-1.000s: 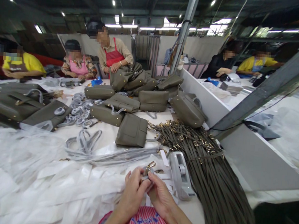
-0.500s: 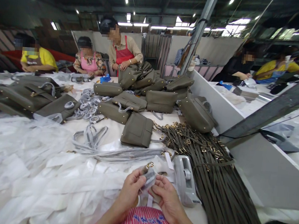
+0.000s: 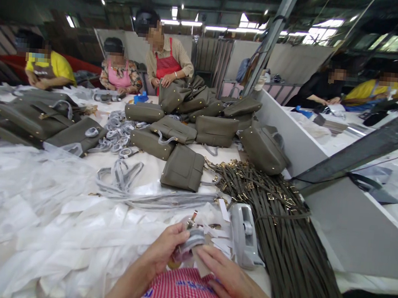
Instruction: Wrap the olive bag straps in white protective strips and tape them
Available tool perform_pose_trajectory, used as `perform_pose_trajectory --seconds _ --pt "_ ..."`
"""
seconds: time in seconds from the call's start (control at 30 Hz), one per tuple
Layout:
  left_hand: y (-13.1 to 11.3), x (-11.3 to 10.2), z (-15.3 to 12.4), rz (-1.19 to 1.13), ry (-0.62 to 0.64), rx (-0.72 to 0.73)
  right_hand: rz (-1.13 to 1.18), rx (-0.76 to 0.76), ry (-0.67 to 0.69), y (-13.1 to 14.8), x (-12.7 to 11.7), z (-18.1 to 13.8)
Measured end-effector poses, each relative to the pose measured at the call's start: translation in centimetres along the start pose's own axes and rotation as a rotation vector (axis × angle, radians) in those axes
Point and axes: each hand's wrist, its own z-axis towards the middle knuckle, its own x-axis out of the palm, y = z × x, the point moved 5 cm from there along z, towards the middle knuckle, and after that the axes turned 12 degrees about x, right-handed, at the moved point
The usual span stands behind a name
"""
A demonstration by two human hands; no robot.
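Observation:
My left hand [image 3: 165, 253] is closed on a small rolled strap in clear wrap [image 3: 191, 241], whose gold clasp [image 3: 191, 220] sticks up above the fingers. My right hand [image 3: 233, 285] lies below and to the right, its fingers stretched toward the strap and touching its lower side. Both hands hover over my red checked apron [image 3: 180, 294] at the near edge of the table. A grey tape dispenser [image 3: 245, 235] stands just right of the hands.
A long bundle of olive straps with gold buckles [image 3: 282, 229] runs down the right. Olive handbags [image 3: 183, 168] are piled mid-table, white wrapping sheets [image 3: 58, 229] on the left, grey wrapped strap coils [image 3: 115, 138] behind. Several co-workers sit at the far side. A white partition [image 3: 319, 195] borders the right.
My hands have dropped lower toward my lap with the strap. The right hand has loosened from a pinch to stretched fingers. The view has shifted slightly left.

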Motion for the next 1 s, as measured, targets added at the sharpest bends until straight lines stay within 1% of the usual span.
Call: perform_pose_trajectory --seconds 0.1,0.13,0.2,0.27,0.33,0.43,0.57,0.7,0.8,0.87,1.0 --pt "0.3 0.7 -0.3 0.028 0.042 -0.006 -0.26 -0.051 -0.178 0.4 -0.5 0.4" --pt "0.3 1.1 -0.4 0.088 0.081 0.021 -0.359 -0.082 -0.232 0.7 -0.5 0.5" --pt "-0.1 1.9 -0.7 0.304 0.168 0.111 -0.513 -0.147 -0.293 1.1 -0.5 0.7" --pt "-0.4 2.5 -1.0 0.571 0.233 0.192 -0.57 -0.197 -0.306 1.4 -0.4 0.8" --pt "-0.3 2.5 -1.3 0.768 0.248 0.21 -0.57 -0.222 -0.316 1.6 -0.4 0.8" --pt "0.2 2.2 -1.5 0.908 0.234 0.199 -0.541 -0.238 -0.35 1.6 -0.2 0.6" --pt "1.0 2.0 -1.5 0.943 0.211 0.22 -0.45 -0.18 -0.392 0.9 0.2 0.5" --pt "1.7 1.9 -1.2 0.875 0.206 0.2 -0.264 -0.044 -0.41 -0.4 0.5 0.5" --pt "1.9 1.8 -1.2 0.82 0.183 0.189 -0.053 0.106 -0.36 -1.5 1.0 0.5" --pt "1.7 1.9 -1.3 0.799 0.175 0.208 0.088 0.209 -0.339 -2.1 1.2 0.5" --pt "1.0 2.2 -1.9 0.794 0.189 0.271 0.37 0.476 -0.37 -3.0 1.1 0.4"
